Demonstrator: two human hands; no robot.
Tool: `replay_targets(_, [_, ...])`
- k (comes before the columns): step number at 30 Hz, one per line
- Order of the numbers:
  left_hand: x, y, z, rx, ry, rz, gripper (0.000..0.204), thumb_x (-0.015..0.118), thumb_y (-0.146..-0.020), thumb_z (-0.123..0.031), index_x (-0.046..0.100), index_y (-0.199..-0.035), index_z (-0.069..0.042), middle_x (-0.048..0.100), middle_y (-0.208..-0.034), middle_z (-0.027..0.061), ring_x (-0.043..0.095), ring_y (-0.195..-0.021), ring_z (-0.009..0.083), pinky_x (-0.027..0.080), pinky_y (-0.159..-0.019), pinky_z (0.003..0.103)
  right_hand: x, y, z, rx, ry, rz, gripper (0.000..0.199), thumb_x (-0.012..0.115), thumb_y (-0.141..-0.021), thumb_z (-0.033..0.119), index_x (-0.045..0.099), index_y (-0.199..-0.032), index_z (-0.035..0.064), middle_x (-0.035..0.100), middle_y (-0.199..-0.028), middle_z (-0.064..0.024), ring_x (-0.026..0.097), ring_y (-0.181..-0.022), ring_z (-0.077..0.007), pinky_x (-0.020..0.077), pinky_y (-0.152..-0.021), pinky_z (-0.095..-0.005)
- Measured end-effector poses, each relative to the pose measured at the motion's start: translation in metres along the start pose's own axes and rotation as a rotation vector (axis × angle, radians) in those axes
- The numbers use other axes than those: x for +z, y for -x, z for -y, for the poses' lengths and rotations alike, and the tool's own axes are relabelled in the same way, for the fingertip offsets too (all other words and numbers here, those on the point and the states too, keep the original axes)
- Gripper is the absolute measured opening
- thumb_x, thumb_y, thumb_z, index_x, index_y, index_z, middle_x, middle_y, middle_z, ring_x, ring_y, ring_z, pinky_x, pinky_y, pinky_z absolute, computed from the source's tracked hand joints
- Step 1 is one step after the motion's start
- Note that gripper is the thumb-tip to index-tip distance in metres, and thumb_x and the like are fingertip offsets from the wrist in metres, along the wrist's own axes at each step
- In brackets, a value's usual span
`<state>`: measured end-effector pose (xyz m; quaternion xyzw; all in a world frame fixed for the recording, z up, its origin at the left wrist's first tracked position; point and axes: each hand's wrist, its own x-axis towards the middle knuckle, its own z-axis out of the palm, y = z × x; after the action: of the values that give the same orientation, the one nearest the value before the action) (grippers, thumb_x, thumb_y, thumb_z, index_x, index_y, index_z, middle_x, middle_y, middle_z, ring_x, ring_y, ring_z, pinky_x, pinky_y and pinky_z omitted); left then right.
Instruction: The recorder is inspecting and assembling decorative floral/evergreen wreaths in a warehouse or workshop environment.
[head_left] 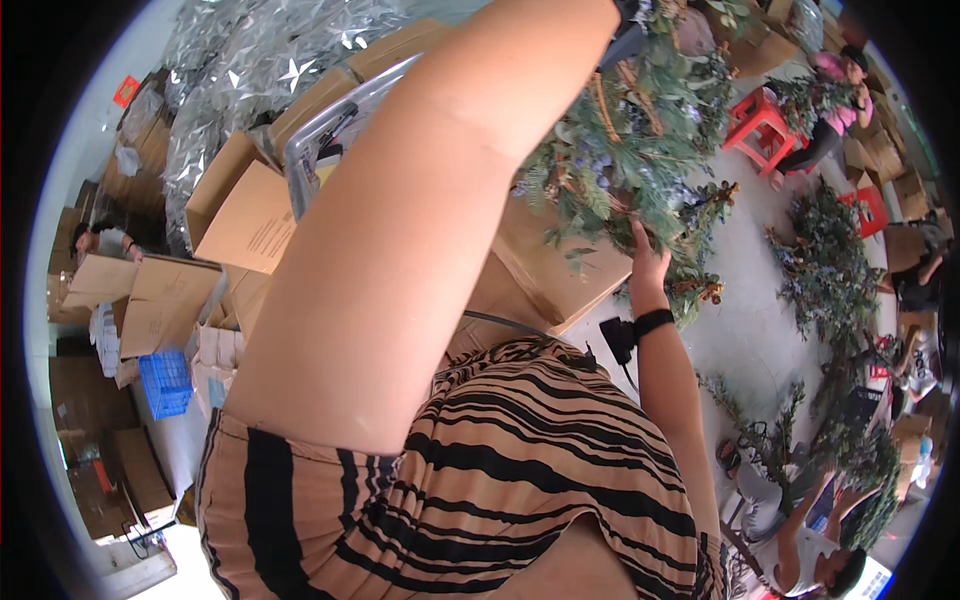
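Observation:
A dense bunch of artificial greenery [610,170] with needle sprigs, brown twigs and blue berries lies over a closed cardboard box [570,265] in front of me. At its near right edge is my right hand [650,268], thumb up against the leaves and the other fingers tucked out of sight among them. The hand looks closed on the greenery. My left forearm fills the middle of the picture and reaches to the far right. A dark band [625,38] circles its wrist, and the left hand lies beyond the top edge. A black device sits on my right wrist strap [653,321].
Left of my arm stand an open carton [240,205] and a clear plastic bin [300,165]; silvery star decorations [270,90] hang behind. A blue crate [165,383] is farther left. Red stools [760,130], greenery heaps [828,260] and several people occupy the right side.

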<state>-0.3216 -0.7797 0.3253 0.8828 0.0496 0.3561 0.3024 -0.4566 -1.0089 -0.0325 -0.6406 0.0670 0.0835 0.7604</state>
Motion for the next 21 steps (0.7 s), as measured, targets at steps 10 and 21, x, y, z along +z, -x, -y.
replay_targets(10, [-0.028,0.002,0.013,0.015,-0.134,-0.093,0.027,0.066,-0.075,-0.023,0.066,-0.079,0.005,0.065,-0.08,0.0281,0.064,-0.083,0.0412,0.051,-0.072,0.046,0.012,0.063,0.032,-0.327,0.251,0.141,0.047,0.078,-0.075,0.013,0.055,-0.114,-0.0013,0.06,-0.092,-0.0044,0.056,-0.074,-0.0134,0.0462,-0.068,-0.0275])
replay_targets(21, [-0.022,0.001,0.01,0.003,-0.198,-0.069,0.029,0.066,-0.075,-0.023,0.067,-0.082,0.004,0.065,-0.083,0.0273,0.064,-0.085,0.041,0.051,-0.074,0.046,0.063,0.14,0.113,-1.403,1.049,0.863,0.019,0.057,-0.078,0.015,0.064,-0.093,0.007,0.06,-0.096,-0.0101,0.056,-0.09,-0.027,0.0402,-0.087,-0.0387])
